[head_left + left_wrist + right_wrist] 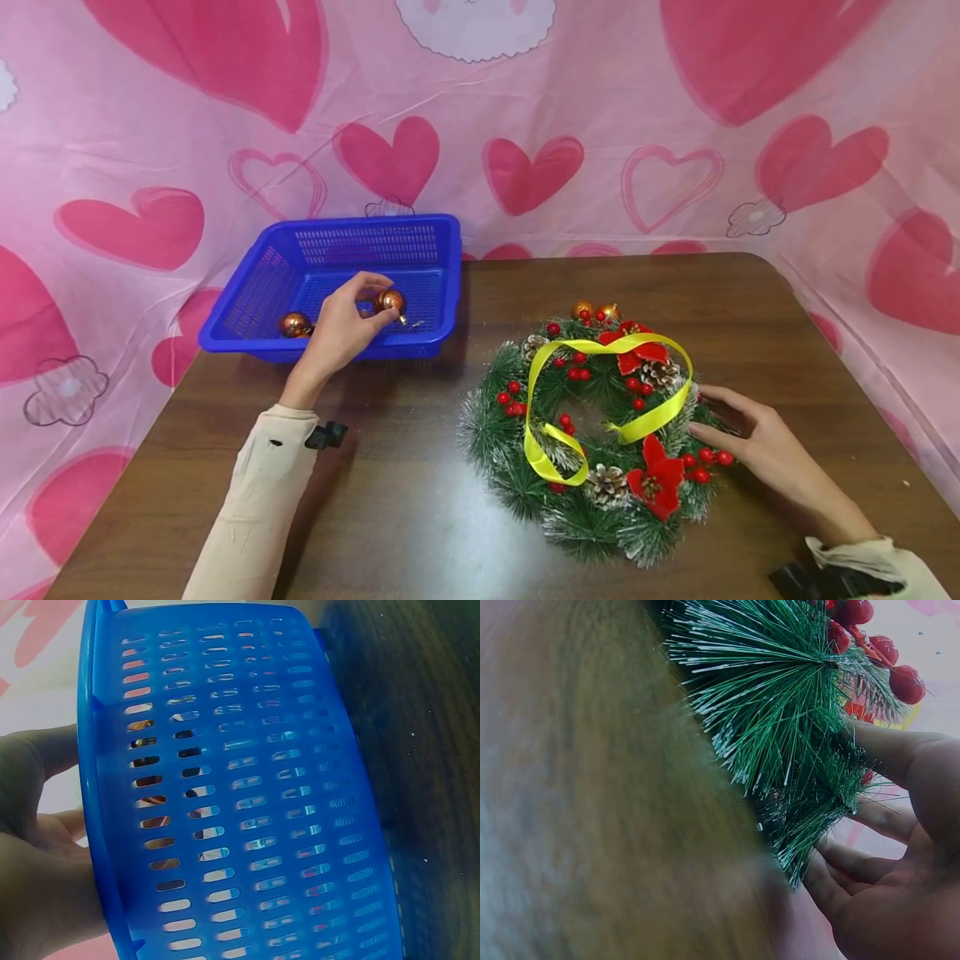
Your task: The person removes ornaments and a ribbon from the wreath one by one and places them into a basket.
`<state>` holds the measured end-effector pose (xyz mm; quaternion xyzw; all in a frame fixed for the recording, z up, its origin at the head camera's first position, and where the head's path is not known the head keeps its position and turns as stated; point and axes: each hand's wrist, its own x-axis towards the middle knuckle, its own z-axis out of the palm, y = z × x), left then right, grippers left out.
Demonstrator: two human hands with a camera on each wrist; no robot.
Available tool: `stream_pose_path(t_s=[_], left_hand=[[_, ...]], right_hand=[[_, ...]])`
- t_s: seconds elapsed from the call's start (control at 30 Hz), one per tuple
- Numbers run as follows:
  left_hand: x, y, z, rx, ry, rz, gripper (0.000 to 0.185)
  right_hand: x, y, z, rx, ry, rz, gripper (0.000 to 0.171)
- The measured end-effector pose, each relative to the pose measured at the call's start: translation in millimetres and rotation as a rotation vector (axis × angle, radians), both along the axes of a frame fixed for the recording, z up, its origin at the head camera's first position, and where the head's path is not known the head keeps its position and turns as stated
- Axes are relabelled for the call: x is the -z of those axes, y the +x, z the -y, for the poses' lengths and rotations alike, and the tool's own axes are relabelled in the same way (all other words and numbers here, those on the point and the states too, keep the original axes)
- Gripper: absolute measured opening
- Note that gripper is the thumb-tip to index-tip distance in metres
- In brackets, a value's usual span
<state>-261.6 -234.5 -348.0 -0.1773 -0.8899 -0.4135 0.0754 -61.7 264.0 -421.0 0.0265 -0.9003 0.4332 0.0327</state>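
In the head view, the left hand, at centre left, pinches a copper-coloured bauble between thumb and fingers above the blue perforated plastic basket; a second copper bauble shows at the basket's lower left. The artificial Christmas wreath lies right of centre on the wooden table, bearing red poinsettias, pine cones and berries, with two golden baubles at its upper edge. A yellow ribbon loops over it. At lower right, the right hand holds the wreath's outer edge, its thumb and fingers set narrowly on the needles.
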Motion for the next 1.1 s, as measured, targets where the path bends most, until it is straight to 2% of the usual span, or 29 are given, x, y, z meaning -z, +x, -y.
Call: stream_pose_path(t_s=[0.17, 0.67, 1.1], left_hand=[[2.0, -0.8, -0.5, 0.02, -0.015, -0.001, 0.037], [2.5, -0.5, -0.6, 0.019, -0.002, -0.005, 0.035], [-2.8, 3.6, -8.2, 0.028, 0.065, -0.038, 0.032]], right_hand=[[0.9, 0.2, 0.0, 0.005, 0.003, 0.003, 0.052], [0.0, -0.5, -1.5, 0.01, 0.021, 0.009, 0.052], [-1.4, -0.8, 0.9, 0.014, 0.031, 0.032, 0.053]])
